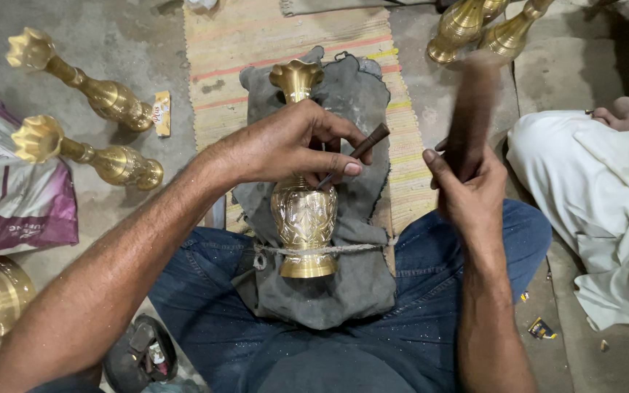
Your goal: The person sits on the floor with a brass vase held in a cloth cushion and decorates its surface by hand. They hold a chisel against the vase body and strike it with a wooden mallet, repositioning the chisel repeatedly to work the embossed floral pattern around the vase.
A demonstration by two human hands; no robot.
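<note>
Brass vase (303, 211) lying on grey cloth (358, 284) across the lap, roped down, left hand (285, 145) over the vase's neck pinching a chisel (354, 154), right hand (467, 189) right of the vase, clenched round a blurred mallet (475, 102)

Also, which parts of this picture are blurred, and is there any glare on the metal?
In the head view, the dark mallet in the right hand is smeared by motion blur; the left hand, its chisel and the brass vase are sharp; soft highlights, not harsh glare, sit on the vase.
</note>
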